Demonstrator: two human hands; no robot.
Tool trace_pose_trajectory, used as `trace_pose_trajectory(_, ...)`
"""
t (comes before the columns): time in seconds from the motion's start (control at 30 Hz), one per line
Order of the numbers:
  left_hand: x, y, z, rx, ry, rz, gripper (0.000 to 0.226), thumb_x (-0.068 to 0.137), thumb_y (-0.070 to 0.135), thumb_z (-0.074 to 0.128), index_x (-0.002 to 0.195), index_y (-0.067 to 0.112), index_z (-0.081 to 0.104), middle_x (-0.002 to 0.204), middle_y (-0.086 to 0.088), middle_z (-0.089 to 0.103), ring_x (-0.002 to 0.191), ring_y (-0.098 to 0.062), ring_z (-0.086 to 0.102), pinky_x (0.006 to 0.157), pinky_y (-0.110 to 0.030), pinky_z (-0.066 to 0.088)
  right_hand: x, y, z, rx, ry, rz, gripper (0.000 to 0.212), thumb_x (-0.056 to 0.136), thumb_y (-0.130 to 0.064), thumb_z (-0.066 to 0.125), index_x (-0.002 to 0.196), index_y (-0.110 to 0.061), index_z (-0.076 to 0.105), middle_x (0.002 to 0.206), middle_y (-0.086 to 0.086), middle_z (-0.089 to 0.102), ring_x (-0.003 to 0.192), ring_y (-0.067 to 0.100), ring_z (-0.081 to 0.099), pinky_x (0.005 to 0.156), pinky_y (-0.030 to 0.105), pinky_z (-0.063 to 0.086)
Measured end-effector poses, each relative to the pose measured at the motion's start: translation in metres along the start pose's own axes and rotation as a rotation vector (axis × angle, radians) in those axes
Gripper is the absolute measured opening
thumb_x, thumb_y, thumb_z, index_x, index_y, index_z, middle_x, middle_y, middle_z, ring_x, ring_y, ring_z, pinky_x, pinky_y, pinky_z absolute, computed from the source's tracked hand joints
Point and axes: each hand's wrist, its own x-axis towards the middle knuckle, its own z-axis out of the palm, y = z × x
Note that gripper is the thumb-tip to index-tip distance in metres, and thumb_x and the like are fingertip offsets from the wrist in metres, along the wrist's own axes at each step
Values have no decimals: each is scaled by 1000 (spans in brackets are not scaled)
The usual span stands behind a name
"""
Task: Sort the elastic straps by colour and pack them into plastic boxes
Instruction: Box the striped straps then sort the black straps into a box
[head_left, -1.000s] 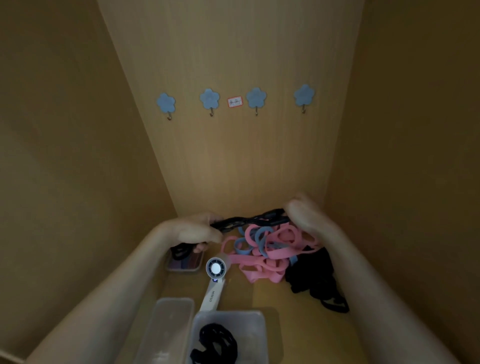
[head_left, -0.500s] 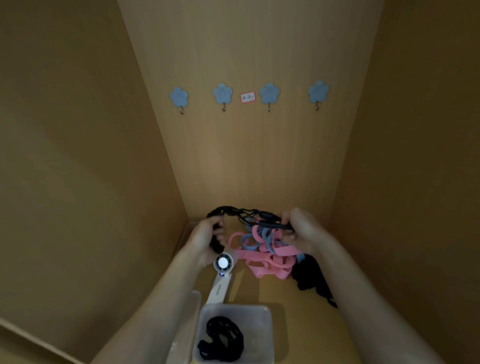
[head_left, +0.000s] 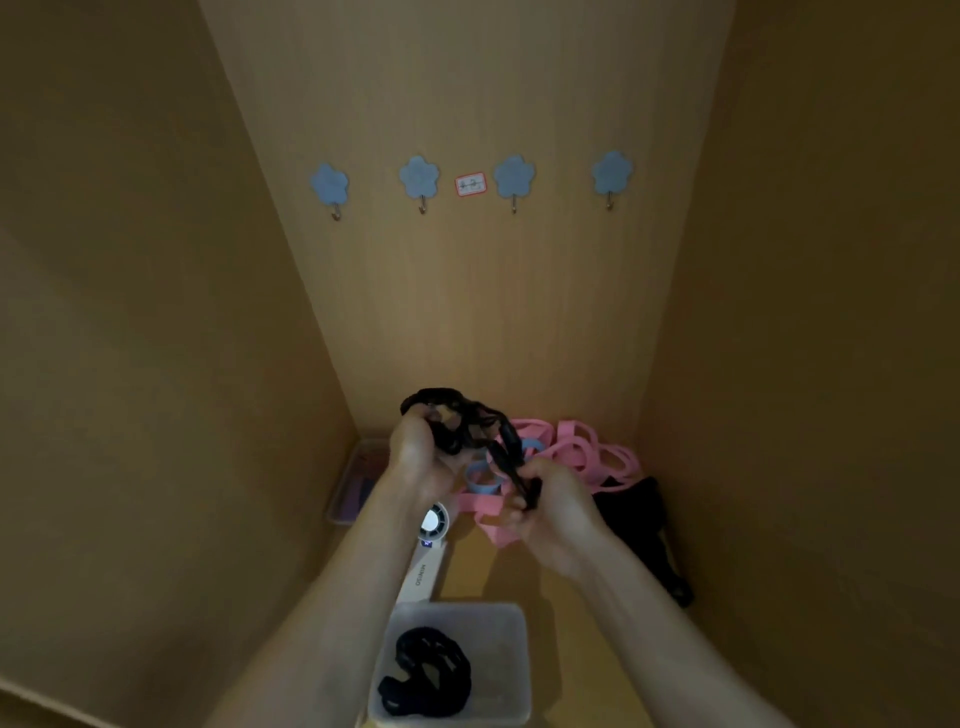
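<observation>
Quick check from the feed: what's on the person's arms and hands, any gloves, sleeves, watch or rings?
The left forearm and right forearm are bare as far as the frame shows; no sleeve appears. The left hand and right hand wear no gloves. No watch, bracelet or ring is visible, though the light is dim and small items could be missed.

Label (head_left: 470, 184), far wall: writing too small to read.
Far-left box (head_left: 338, 499): contents dim, right side behind the left forearm.
Fan (head_left: 423, 571): head half hidden by the same forearm.
Black strap (head_left: 504, 434): ends buried in left hand (head_left: 415, 457) and right hand (head_left: 556, 509).
Black heap (head_left: 631, 512), right: separate straps indistinguishable.
</observation>
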Motion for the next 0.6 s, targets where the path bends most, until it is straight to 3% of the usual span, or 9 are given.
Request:
trace_pose_trajectory(0.07, -7, -1, -4, 140, -19, -4, 28, 101, 7, 34, 75, 12, 41, 100, -25, 68, 85, -35, 69, 72, -42, 56, -3, -17, -3, 30, -10, -22, 20, 95, 1, 38, 100, 1, 58, 60, 6, 58, 52, 11, 32, 40, 20, 29)
trace_pose_trajectory(0.1, -9, -2, -6, 225, -24, -10, 26, 103, 9, 37, 78, 11, 43, 98, -23, 69, 77, -31, 68, 66, -36, 54, -4, -24, -4, 41, -9, -31, 19, 95, 1, 38, 93, -2, 57, 54, 4, 56, 52, 11, 32, 41, 20, 28)
trace_pose_trajectory(0.2, -14, -14, -10, 469, -141, -39, 13, 101, 9, 48, 91, 5, 55, 76, -9, 57, 48, -12, 39, 42, -21, 27, -7, -31, -2, 21, -20, -44, 20, 95, -1, 39, 89, -2, 58, 57, 4, 54, 51, 11, 34, 40, 20, 30)
trace_pose_trajectory(0.33, -19, -31, -6, 356, -293, -113, 9, 87, 14, 63, 81, 12, 56, 65, 1, 41, 42, -4, 25, 41, -20, 12, -6, -15, 4, -211, 33, -142, 25, 97, -1, 39, 84, -6, 61, 51, -2, 53, 43, 8, 37, 44, 23, 29)
trace_pose_trajectory(0.43, -19, -35, -3, 284, -254, -29, 21, 84, 35, 70, 81, 14, 67, 61, 4, 40, 44, -3, 27, 41, -18, 16, -7, -8, 3, -483, 74, -281, 27, 96, -3, 42, 80, -11, 62, 50, -5, 51, 46, 10, 43, 49, 28, 35)
trace_pose_trajectory(0.5, -18, -34, 0, 323, -184, 4, 36, 78, 44, 70, 92, 11, 63, 59, 4, 42, 43, -4, 30, 40, -17, 23, -8, -5, 2, -616, 61, -327, 28, 96, -4, 44, 84, -15, 67, 58, -6, 62, 58, 16, 57, 56, 33, 46)
trace_pose_trajectory(0.6, -13, -31, 6, 343, -126, 6, 32, 91, 35, 68, 105, 6, 65, 67, -1, 62, 53, -9, 57, 51, -21, 46, -9, 0, 1, -852, 35, -339, 24, 97, -10, 45, 100, -14, 68, 80, 2, 68, 75, 21, 62, 65, 30, 45)
